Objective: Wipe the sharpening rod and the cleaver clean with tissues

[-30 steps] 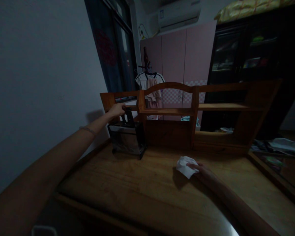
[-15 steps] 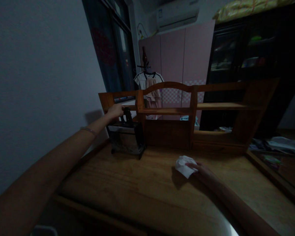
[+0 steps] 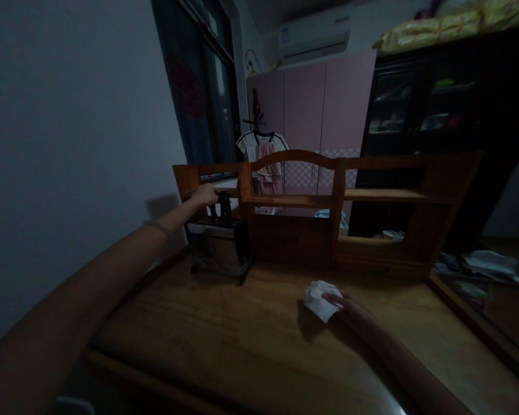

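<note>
My left hand reaches to the far left of the wooden desktop. Its fingers are closed at the top handle of a black-framed box with see-through sides, which stands upright on the desktop by the shelf unit. A bracelet circles that wrist. Pinched between the thumb and fingers of my right hand is a crumpled white tissue. The tissue is over the middle right of the desktop and casts a shadow to its lower left. Whether it touches the wood I cannot tell.
A wooden shelf unit rises along the desk's back edge. A wall closes off the left. Beyond stand a pink wardrobe, hanging clothes and a dark cabinet. Papers lie to the right.
The view has tilted slightly upward, so the scene sits a little lower. Both hands keep their grips; the box and the tissue show no clear movement of their own.
</note>
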The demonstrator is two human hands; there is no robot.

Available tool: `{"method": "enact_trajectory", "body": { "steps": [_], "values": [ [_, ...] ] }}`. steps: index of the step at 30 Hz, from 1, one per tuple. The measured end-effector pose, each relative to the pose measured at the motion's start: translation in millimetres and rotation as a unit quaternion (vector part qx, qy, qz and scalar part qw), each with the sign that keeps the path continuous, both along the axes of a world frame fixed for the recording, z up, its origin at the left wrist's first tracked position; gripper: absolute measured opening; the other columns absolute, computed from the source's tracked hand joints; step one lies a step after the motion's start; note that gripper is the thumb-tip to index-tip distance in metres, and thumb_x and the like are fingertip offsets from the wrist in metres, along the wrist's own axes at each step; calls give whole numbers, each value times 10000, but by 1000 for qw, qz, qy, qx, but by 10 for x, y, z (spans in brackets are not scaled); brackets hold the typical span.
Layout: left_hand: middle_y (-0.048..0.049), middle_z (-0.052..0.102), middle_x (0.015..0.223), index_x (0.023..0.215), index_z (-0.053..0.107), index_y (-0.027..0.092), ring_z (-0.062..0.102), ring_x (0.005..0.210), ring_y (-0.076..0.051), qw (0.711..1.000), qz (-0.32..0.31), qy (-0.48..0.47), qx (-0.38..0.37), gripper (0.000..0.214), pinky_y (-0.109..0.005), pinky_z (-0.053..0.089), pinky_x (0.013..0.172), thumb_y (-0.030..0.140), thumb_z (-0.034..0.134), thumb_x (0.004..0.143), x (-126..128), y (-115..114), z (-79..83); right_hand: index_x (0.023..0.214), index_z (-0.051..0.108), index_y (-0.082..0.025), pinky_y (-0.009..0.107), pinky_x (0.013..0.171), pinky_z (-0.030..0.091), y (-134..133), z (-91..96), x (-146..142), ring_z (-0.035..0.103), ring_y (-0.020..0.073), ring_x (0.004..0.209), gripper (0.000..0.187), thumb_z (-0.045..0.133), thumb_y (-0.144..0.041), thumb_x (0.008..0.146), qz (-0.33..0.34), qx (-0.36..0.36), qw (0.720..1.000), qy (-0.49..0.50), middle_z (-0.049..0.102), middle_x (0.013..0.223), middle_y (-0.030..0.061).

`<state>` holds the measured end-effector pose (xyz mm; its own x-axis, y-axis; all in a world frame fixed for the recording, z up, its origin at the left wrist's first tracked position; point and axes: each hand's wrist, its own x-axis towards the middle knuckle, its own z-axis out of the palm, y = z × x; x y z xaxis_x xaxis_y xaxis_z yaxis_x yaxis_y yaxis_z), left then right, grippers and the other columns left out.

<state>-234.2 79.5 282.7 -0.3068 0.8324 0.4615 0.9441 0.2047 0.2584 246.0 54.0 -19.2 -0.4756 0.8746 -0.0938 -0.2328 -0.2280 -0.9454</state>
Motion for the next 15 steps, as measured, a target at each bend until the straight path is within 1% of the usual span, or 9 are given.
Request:
{"method": "enact_trajectory", "body": {
  "steps": [2, 5, 8, 10, 13, 15],
  "values": [
    [-70, 723, 827, 865, 780, 199, 646, 944, -318, 1000, 5, 8, -4, 457, -311, 483, 746, 529, 793, 549, -5, 3, 3, 922, 733, -138, 329, 776, 539, 2, -6, 2, 702, 245, 815, 305, 794, -320, 687, 0, 2, 1000, -1, 755, 935, 89],
    [-60, 728, 855, 929, 768, 201, 652, 929, -286, 1000, -12, 18, 1, 507, -278, 482, 736, 560, 781, 572, -33, -1, 4, 903, 735, -124, 325, 755, 534, 0, -11, 3, 700, 242, 788, 304, 796, -322, 682, 4, 4, 1000, -3, 755, 904, 94],
    [-58, 729, 935, 1013, 741, 205, 654, 920, -261, 999, -31, 28, 17, 545, -262, 481, 741, 596, 738, 633, -59, -3, 24, 975, 731, -133, 321, 799, 523, -5, -9, -2, 697, 237, 842, 331, 778, -324, 708, 9, 7, 1000, 6, 750, 975, 93],
    [-63, 724, 959, 1059, 721, 199, 651, 924, -262, 998, -34, 33, 33, 575, -267, 478, 748, 621, 703, 669, -64, -4, 52, 999, 728, -142, 330, 820, 519, -3, -10, -7, 695, 239, 857, 352, 778, -328, 704, 13, 5, 1000, 8, 748, 993, 90],
    [-62, 720, 927, 1089, 701, 178, 652, 879, -257, 997, -45, 30, 59, 609, -270, 471, 726, 638, 679, 690, -49, -11, 106, 935, 738, -143, 351, 804, 525, 5, -15, -11, 696, 247, 812, 322, 790, -336, 682, 15, 2, 1000, 2, 754, 928, 86],
    [-57, 716, 910, 1067, 698, 171, 651, 837, -238, 995, -60, 22, 79, 592, -261, 466, 705, 627, 687, 689, -34, -21, 143, 910, 739, -147, 352, 789, 527, 1, -11, -11, 694, 246, 792, 299, 788, -336, 684, 12, 2, 1000, -2, 754, 909, 84]
  ]
}}
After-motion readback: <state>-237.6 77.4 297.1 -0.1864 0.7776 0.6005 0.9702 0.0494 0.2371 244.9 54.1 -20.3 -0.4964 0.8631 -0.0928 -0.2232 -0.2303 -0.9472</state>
